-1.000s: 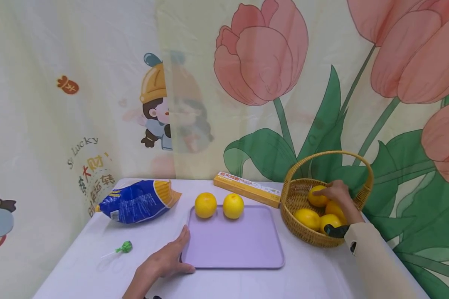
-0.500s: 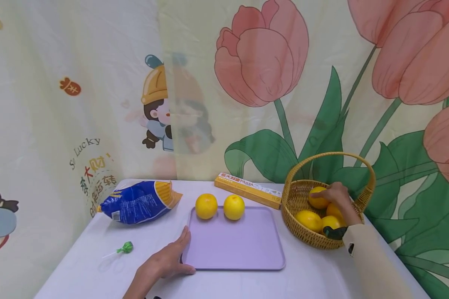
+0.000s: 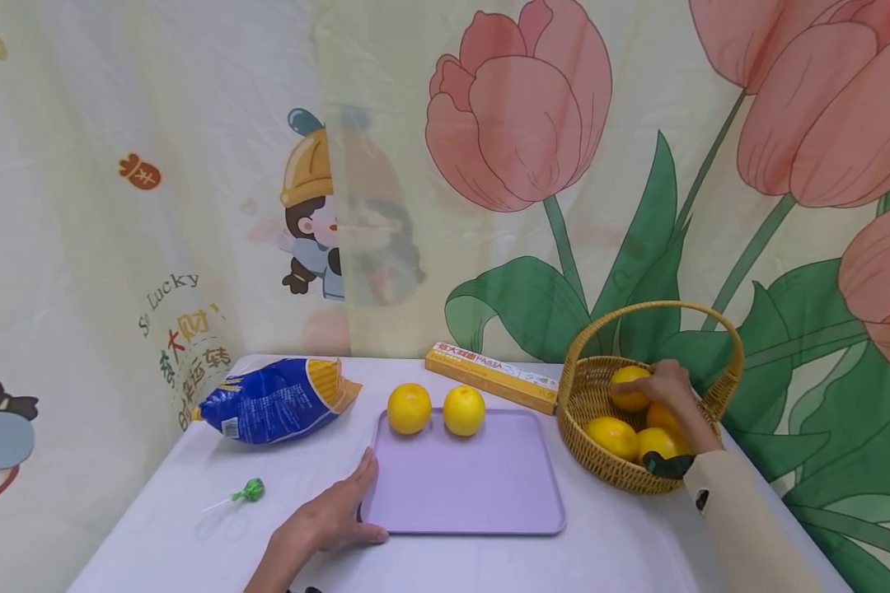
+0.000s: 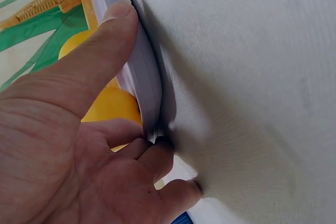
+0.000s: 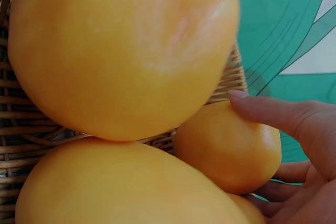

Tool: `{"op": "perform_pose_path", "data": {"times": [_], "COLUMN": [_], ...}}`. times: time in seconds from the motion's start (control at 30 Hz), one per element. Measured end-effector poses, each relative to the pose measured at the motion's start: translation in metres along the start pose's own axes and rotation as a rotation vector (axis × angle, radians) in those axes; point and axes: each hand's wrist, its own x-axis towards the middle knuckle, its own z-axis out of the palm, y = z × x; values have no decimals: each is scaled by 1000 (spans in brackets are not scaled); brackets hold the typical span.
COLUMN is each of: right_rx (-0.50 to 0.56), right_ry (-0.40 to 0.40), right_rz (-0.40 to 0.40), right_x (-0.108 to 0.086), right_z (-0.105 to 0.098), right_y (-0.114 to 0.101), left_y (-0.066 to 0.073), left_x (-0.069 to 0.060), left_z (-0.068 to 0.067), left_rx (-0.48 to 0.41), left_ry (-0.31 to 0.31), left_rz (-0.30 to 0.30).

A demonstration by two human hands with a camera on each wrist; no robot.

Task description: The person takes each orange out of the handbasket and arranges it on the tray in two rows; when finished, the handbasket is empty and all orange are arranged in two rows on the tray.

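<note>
Gripping rear orange (image 3: 627, 399) with right hand (image 3: 675, 391), the nearer one, inside basket (image 3: 601, 465) by right edge of desk (image 3: 475, 568), right of tray (image 3: 463, 486); resting loosely spread left hand (image 3: 330, 515) against tray's near-left corner.

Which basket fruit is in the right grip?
The rearmost yellow fruit in the wicker basket: the right grip holds it; the three other fruits showing there sit nearer the front.

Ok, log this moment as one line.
left hand: touching near-left corner of tray | right hand: gripping fruit in basket | tray: two yellow fruits along far edge
</note>
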Motion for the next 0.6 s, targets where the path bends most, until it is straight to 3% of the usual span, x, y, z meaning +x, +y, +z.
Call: {"op": "perform_pose_path", "data": {"times": [0.23,0.47,0.6], "right_rx": [65,78,83], "right_ry": [-23,-111,-158], "right_rz": [-90,-177,-214], "right_x": [-17,-43,-61], "right_z": [-13,-34,-50], "right_y": [-15,-39,-54], "left_y": [-1,-2,-4], "left_x": [-1,2,2], "left_z": [-1,-2,-1], "left_rx": [12,25,24], "left_ry": [-15,-29,-23], "left_rz": [22,3,38]}}
